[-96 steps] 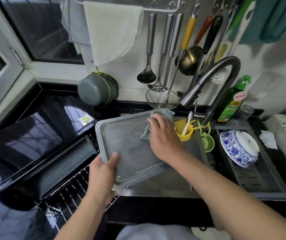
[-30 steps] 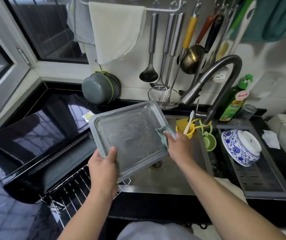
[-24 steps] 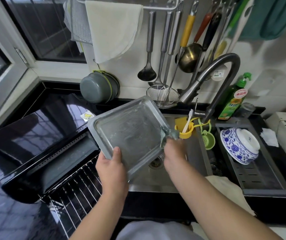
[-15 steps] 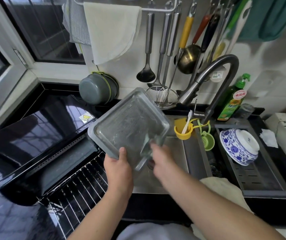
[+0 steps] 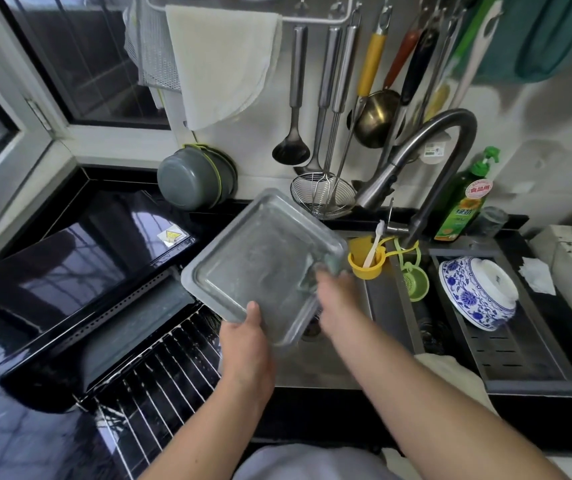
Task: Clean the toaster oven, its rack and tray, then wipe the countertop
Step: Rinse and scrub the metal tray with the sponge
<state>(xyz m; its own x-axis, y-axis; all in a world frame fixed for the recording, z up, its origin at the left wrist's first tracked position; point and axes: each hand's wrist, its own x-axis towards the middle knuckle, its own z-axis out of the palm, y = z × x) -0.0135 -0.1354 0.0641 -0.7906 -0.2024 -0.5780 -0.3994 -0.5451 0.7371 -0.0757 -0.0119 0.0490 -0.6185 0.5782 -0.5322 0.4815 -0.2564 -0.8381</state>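
I hold the grey metal tray (image 5: 256,261) tilted over the sink (image 5: 333,358). My left hand (image 5: 246,344) grips its near edge, thumb on top. My right hand (image 5: 334,296), blurred, holds a grey-green scrubbing cloth (image 5: 329,265) against the tray's right edge. The black toaster oven (image 5: 69,271) sits on the left with its door down. Its wire rack (image 5: 159,372) lies on the counter in front of the oven.
The curved faucet (image 5: 426,161) arches over the sink. A yellow cup (image 5: 366,263) and green strainer (image 5: 414,282) hang at the sink edge. A blue-and-white bowl (image 5: 478,292) sits on the drain tray, a green soap bottle (image 5: 461,202) behind it. Utensils hang on the wall.
The tray has been turned and lifted further left over the oven edge. My right hand with the cloth slid from the tray's middle to its right rim.
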